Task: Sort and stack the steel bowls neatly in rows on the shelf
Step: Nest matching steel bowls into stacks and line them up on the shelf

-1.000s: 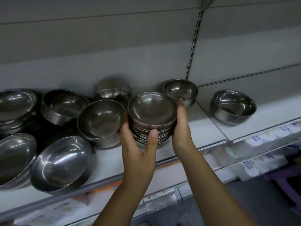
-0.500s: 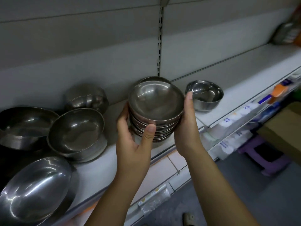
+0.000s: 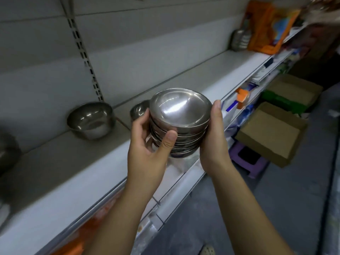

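Note:
A stack of several small steel bowls (image 3: 179, 124) is held in the air in front of the white shelf (image 3: 60, 173), above its front edge. My left hand (image 3: 149, 150) grips the stack's left side, thumb across the front rims. My right hand (image 3: 213, 142) cups the right side, fingers wrapped behind. A single steel bowl (image 3: 91, 120) stands on the shelf to the left. Another small bowl (image 3: 138, 111) peeks out behind my left fingers. A blurred bowl edge (image 3: 8, 151) shows at the far left.
Far along the shelf stand orange packages (image 3: 266, 28) and a grey metal item (image 3: 240, 38). Below on the right are cardboard boxes (image 3: 270, 133), a green crate (image 3: 283, 102) and a purple stool (image 3: 248, 159) on the grey floor.
The stack has left the cluster of bowls and travelled right along the shelf with both hands on it. The view swung right, so most bowls are out of sight.

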`<state>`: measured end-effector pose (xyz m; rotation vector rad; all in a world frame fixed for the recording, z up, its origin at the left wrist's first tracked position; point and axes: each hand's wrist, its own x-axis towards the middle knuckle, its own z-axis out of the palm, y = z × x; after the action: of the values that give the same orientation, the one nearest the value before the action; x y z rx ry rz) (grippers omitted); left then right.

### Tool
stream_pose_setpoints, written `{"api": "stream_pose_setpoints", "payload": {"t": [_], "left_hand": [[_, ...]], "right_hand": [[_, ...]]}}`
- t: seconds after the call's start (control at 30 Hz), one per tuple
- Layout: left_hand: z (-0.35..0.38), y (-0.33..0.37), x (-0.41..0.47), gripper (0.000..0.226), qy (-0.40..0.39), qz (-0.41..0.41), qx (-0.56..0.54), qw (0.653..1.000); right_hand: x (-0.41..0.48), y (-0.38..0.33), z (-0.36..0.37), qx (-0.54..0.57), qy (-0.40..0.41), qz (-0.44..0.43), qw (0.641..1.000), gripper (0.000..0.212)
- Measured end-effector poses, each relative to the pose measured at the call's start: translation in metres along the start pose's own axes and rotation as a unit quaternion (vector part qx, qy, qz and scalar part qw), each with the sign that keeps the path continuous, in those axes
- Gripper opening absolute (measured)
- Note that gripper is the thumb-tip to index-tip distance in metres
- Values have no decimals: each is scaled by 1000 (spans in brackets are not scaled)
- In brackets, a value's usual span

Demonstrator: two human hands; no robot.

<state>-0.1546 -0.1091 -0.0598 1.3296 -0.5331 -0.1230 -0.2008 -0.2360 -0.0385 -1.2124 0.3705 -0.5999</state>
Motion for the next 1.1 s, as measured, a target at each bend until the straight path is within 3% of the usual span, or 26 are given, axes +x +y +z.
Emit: {"api": "stream_pose_setpoints", "payload": {"t": [0.2,0.4,0.6,0.77,0.97,1.1], "left_hand": [[112,-25,21,62,-50,-11,-15,999],[218,-49,40,69,-94,-26,-20,995],[287,-72,54,59,-124,-62,-46,989],[329,-90,94,60,-128,-78,-39,988],[374,-119,173,61,-130,-77,-10,988],[407,-135,233,60,-137,-77,-5,988]], "right_hand": [[34,-34,-106,0,67,-22,997,52],[74,-54,-210,4,99,-27,995,72],[111,-57,-283,-11,143,-13,990,88],[156,-64,-314,-16,165,-2,986,88],[240,-81,-341,-10,170,-17,985,62],[301,-95,-356,-10,167,-21,986,55]]}}
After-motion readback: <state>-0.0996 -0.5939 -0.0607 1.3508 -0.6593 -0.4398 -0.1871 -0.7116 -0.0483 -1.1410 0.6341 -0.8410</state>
